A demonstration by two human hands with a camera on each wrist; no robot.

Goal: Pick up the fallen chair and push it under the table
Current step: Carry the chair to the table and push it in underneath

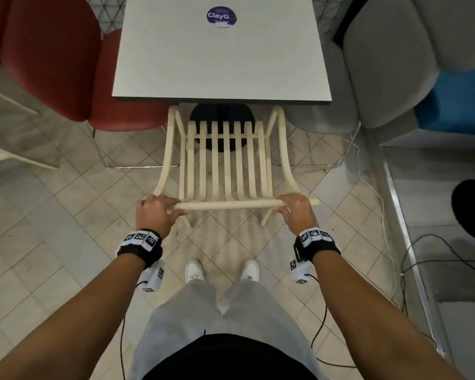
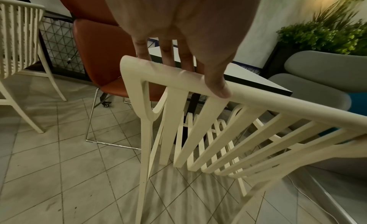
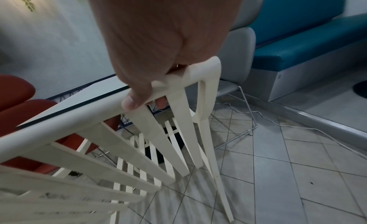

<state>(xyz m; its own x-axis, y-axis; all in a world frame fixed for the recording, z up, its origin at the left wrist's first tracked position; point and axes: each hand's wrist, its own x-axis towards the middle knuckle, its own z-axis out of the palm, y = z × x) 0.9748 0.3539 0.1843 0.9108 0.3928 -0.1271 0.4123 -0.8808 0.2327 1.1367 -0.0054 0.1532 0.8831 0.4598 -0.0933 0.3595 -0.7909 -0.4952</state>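
A cream slatted chair [image 1: 225, 160] stands upright on the tiled floor, its seat front reaching the near edge of the pale grey square table [image 1: 222, 56]. My left hand [image 1: 155, 212] grips the left end of the chair's top rail [image 1: 231, 205], fingers over the far side and thumb on the near side. My right hand [image 1: 295, 211] grips the right end the same way. In the left wrist view the left hand [image 2: 186, 61] wraps the rail [image 2: 278, 108] beside the corner. In the right wrist view the right hand [image 3: 157, 79] curls round the rail [image 3: 69, 127].
A red upholstered chair [image 1: 66, 64] stands left of the table, a grey chair [image 1: 381, 67] to its right. A blue bench [image 1: 458, 102] and a raised step with cables [image 1: 368, 187] lie at the right. Another cream chair [image 2: 17, 39] stands far left. The table's black base [image 1: 222, 116] shows through the slats.
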